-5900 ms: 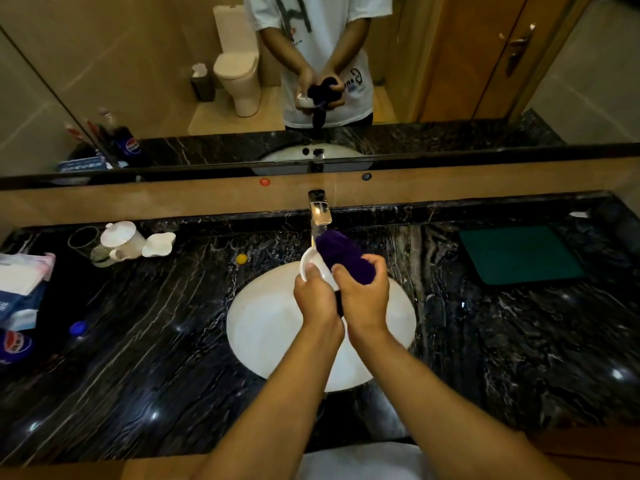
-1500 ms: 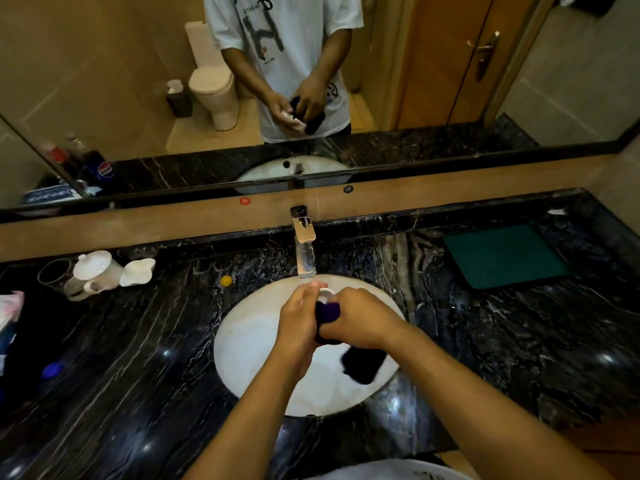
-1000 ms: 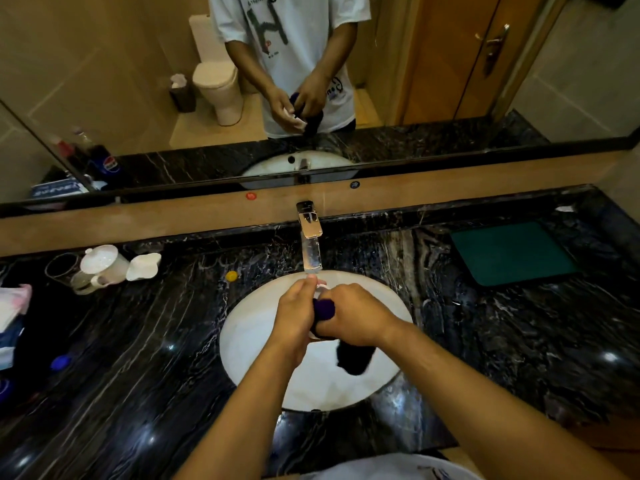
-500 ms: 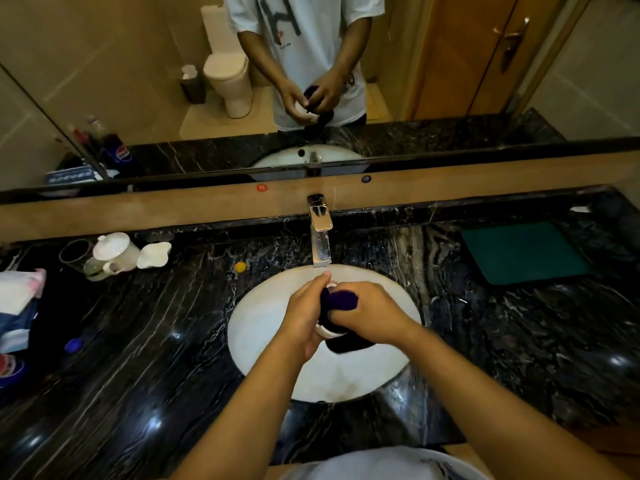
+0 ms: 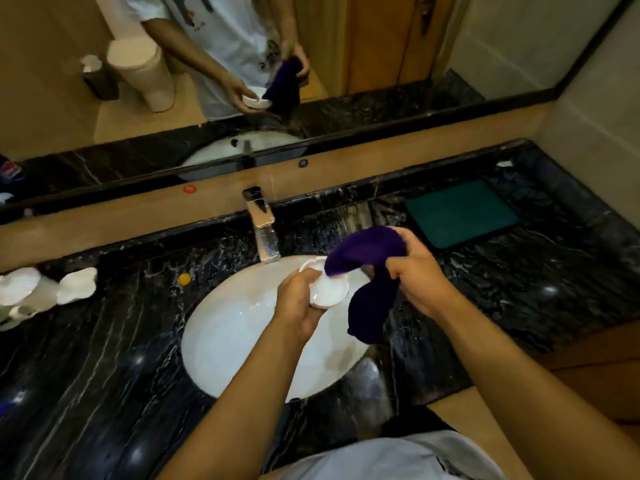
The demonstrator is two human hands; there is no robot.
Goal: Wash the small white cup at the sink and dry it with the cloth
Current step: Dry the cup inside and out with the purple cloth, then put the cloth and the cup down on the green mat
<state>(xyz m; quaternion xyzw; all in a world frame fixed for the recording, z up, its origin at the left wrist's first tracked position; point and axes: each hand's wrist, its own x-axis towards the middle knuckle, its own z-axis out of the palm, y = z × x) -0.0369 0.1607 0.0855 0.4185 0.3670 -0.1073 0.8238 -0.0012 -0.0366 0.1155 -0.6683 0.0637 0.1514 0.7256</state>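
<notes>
— Cup count?

— One small white cup point(image 5: 328, 293), round and glossy, over the oval white sink point(image 5: 242, 341). My left hand point(image 5: 298, 306) grips its side.

— And the cloth?

— One purple cloth point(image 5: 367, 251), soft and fuzzy, clenched in my right hand point(image 5: 415, 275); one end touches the cup's rim, the other hangs. Half a second ago it was bunched against the cup; now it's lifted away.

— Around?

— One metal faucet point(image 5: 264, 233), black veined marble counter point(image 5: 104, 358), one green mat point(image 5: 460, 211).
</notes>
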